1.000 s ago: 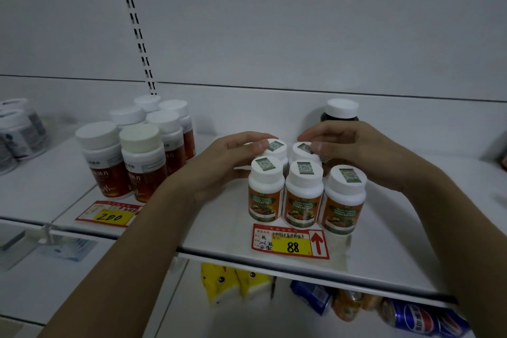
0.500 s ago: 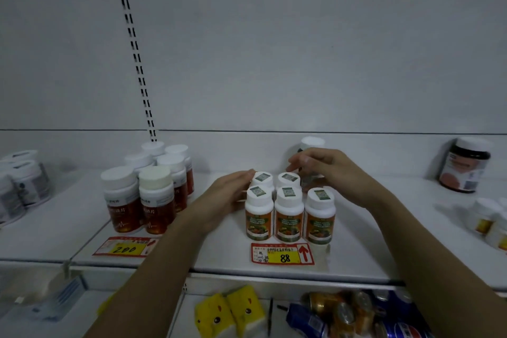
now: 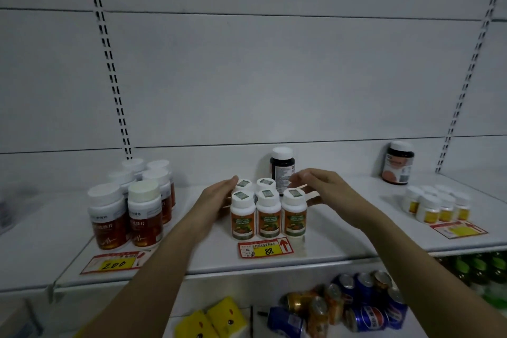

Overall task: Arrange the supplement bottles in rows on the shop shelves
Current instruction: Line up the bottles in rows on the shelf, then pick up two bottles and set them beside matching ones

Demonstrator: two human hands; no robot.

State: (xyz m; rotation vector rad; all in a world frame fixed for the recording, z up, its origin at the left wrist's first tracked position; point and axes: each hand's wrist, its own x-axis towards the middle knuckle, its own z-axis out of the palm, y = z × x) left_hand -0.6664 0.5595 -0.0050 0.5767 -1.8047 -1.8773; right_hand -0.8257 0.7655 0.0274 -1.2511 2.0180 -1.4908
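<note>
1. Head view: five green-labelled supplement bottles [image 3: 268, 211] stand on the white shelf [image 3: 343, 244], three in front and two behind, just above the "88" price tag [image 3: 265, 248].
2. The left hand [image 3: 216, 200] lies flat-fingered against the cluster's left side, holding nothing.
3. The right hand [image 3: 326, 189] hovers spread and empty at its right.
4. A dark bottle [image 3: 282, 167] stands behind.

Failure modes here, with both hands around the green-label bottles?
1. The left hand lies against the small bottle group; a firm sideways push may topple these narrow, tightly packed bottles.
2. The right hand hovers open just in front of the dark bottle; pulling back carelessly might knock it.
3. The front row stands near the shelf edge; a forward nudge risks a fall.
</note>
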